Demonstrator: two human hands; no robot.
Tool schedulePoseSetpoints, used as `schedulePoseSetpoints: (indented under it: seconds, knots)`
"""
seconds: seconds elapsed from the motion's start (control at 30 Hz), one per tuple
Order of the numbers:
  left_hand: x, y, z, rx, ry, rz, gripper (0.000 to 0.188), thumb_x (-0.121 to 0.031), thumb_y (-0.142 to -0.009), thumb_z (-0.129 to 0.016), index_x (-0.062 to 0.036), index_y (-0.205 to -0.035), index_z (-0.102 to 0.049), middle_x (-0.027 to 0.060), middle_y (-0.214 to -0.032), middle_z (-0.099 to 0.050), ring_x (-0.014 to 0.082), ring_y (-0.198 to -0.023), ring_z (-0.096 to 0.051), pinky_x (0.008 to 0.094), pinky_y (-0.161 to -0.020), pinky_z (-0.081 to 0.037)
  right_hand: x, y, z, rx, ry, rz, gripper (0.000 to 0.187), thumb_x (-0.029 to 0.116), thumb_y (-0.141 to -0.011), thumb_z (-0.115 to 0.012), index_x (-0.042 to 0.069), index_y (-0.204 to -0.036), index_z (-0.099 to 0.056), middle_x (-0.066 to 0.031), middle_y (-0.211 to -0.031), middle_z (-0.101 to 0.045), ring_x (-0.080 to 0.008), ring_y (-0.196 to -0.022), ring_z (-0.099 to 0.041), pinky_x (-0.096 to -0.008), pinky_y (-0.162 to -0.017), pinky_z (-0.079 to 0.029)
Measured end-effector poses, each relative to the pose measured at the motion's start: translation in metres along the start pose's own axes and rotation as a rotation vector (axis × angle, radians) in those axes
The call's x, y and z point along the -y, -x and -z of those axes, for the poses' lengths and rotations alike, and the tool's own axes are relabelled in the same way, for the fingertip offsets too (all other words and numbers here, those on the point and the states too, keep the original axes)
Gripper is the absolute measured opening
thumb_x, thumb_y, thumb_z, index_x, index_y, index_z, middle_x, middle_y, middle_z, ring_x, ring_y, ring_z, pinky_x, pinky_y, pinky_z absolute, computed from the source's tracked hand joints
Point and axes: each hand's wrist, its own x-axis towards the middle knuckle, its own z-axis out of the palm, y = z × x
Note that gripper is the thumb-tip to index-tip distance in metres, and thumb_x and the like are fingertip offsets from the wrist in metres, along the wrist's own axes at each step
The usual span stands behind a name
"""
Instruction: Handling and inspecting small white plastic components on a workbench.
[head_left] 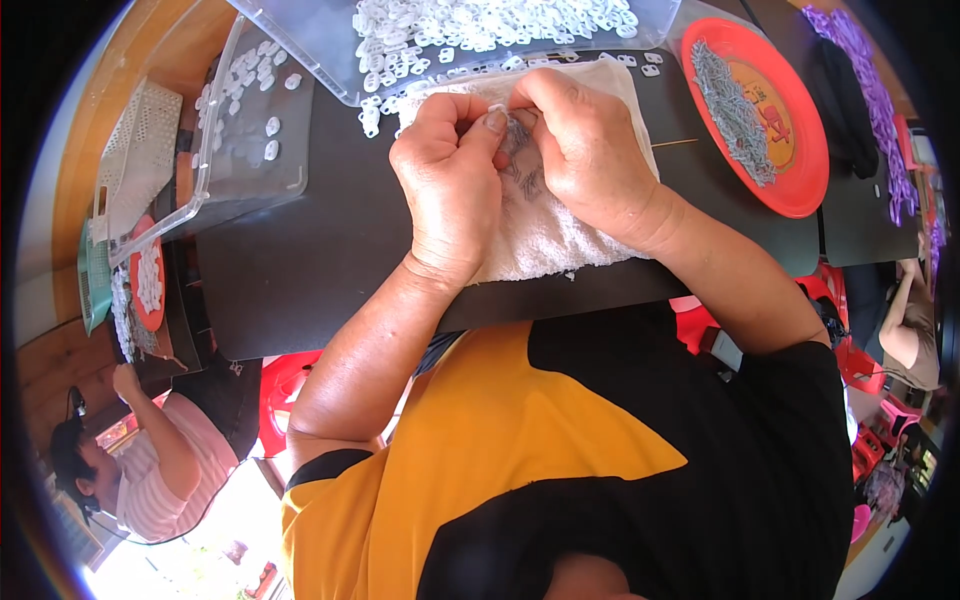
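Note:
Over a white towel (545, 240), my left hand (445, 195) and my right hand (595, 155) meet with their fingertips together. Thumb and forefinger of the left hand pinch a small white plastic piece (497, 108), mostly covered by the fingers. The right fingers are pinched too, close against that piece; what they hold is hidden. Between the hands, a small bunch of thin grey cords (522, 165) lies on the towel. Just beyond the towel, a clear plastic bin (310, 65) holds a heap of white plastic pieces (480, 25) with holes.
A red plate (806, 190) with grey cords (728, 105) stands at right, near a thin stick (675, 143). At left, another clear bin (290, 180) contains scattered white pieces. Purple cords (870, 90) lie at far right. A co-worker (165, 460) sits at lower left.

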Motion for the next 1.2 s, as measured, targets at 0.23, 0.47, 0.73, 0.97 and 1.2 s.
schedulePoseSetpoints:
  seconds: [0.23, 0.47, 0.73, 0.97, 1.2]
  knots:
    - [-0.002, 0.0, 0.001, 0.014, -0.046, -0.001, 0.004, 0.001, -0.087, -0.062, 0.0016, -0.085, -0.06, -0.0003, -0.068, -0.058, 0.0052, -0.058, -0.05, 0.022, -0.052, -0.042, -0.001, -0.001, 0.0, 0.014, -0.07, -0.019, 0.02, -0.013, -0.079, -0.053, 0.0, -0.093, -0.057, -0.0146, -0.083, -0.064, -0.029, -0.077, -0.066, -0.0326, -0.069, -0.052]
    - [-0.001, 0.0, 0.0, 0.014, 0.028, 0.059, 0.002, -0.001, -0.09, -0.063, 0.0011, -0.089, -0.063, 0.0008, -0.074, -0.06, 0.0064, -0.061, -0.052, 0.02, -0.055, -0.042, -0.003, -0.002, -0.003, -0.03, -0.115, -0.015, 0.009, -0.002, -0.076, -0.059, 0.003, -0.083, -0.055, -0.0149, -0.078, -0.062, -0.037, -0.074, -0.062, -0.0456, -0.064, -0.047]
    - [0.001, 0.002, 0.002, 0.03, -0.022, -0.023, 0.004, 0.0, -0.09, -0.062, 0.003, -0.088, -0.062, 0.0018, -0.075, -0.061, 0.0072, -0.063, -0.053, 0.0211, -0.057, -0.045, 0.0, 0.0, -0.005, -0.045, -0.127, 0.012, 0.009, -0.002, -0.076, -0.058, 0.003, -0.083, -0.055, -0.015, -0.078, -0.062, -0.0374, -0.074, -0.061, -0.0452, -0.063, -0.047]
    - [-0.005, 0.001, 0.006, 0.032, 0.066, 0.072, 0.006, -0.002, -0.09, -0.062, 0.0029, -0.088, -0.061, 0.0038, -0.073, -0.061, 0.0081, -0.06, -0.052, 0.0214, -0.053, -0.042, -0.004, 0.0, -0.003, -0.045, -0.222, 0.038, 0.015, -0.006, -0.078, -0.056, 0.002, -0.09, -0.059, -0.0153, -0.079, -0.064, -0.0347, -0.071, -0.063, -0.0394, -0.062, -0.049]
    - [-0.017, -0.002, 0.011, 0.041, 0.161, 0.118, 0.011, -0.007, -0.09, -0.063, 0.0042, -0.09, -0.061, 0.0091, -0.075, -0.063, 0.0119, -0.058, -0.055, 0.023, -0.05, -0.041, -0.004, -0.009, 0.008, -0.099, -0.287, 0.095, 0.023, -0.009, -0.08, -0.057, 0.004, -0.098, -0.062, -0.0145, -0.081, -0.067, -0.0269, -0.071, -0.067, -0.0322, -0.063, -0.051]
